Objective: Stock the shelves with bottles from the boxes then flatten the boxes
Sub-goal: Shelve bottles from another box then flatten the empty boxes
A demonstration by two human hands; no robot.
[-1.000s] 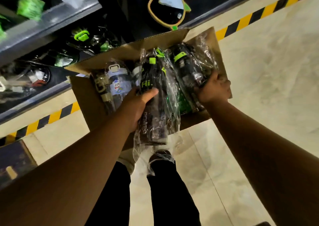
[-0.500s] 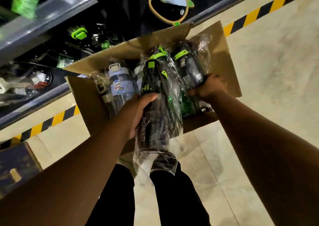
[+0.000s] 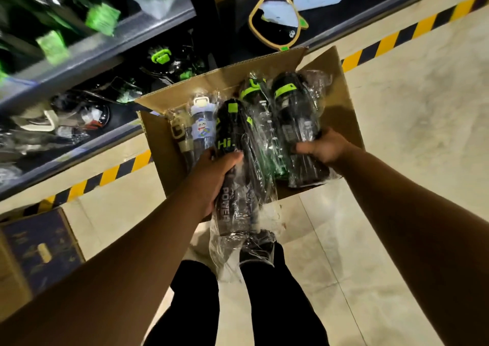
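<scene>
Black "Hi." bottle [image 3: 232,165] in clear wrap, gripped round its middle by left hand [image 3: 214,176], base hanging past near edge of cardboard box [image 3: 164,155] | green-banded black bottle [image 3: 293,113] (also wrapped) lying in box, right hand [image 3: 321,147] curled round its lower body | pale blue bottle [image 3: 202,123] near box's left wall | box just beside shelf [image 3: 79,62]

Both forearms are being held outstretched; the left grip [image 3: 211,176] is being curled round the POWER bottle [image 3: 229,123], the right grip [image 3: 324,147] round the rightmost bottle [image 3: 295,113].
</scene>
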